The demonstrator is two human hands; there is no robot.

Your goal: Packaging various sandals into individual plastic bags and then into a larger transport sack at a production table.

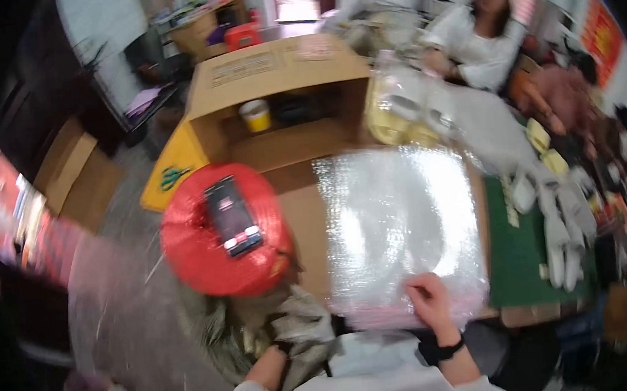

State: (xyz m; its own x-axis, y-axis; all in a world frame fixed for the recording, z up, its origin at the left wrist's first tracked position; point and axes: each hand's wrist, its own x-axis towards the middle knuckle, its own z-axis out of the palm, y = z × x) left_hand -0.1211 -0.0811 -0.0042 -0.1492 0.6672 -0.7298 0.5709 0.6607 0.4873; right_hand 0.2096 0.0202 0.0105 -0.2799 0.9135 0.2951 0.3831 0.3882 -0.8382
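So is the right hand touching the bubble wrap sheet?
Touching: the head view shows the right hand with fingers pressed onto the near edge of the bubble wrap sheet.

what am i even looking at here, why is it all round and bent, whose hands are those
There is no machine here. The one picture comes from a wide fisheye camera worn on a person's head, looking down at their own hands; that lens bends straight edges toward the rim.

The two forearms at the bottom edge are the wearer's. The right hand pinches the near edge of a sheet of bubble wrap that lies on a cardboard surface. The left hand is partly hidden among grey wrapping; what it holds is unclear.

To the left lies a red spool with a phone on top. Behind stands an open box with a yellow cup inside. Another person sits at the upper right.
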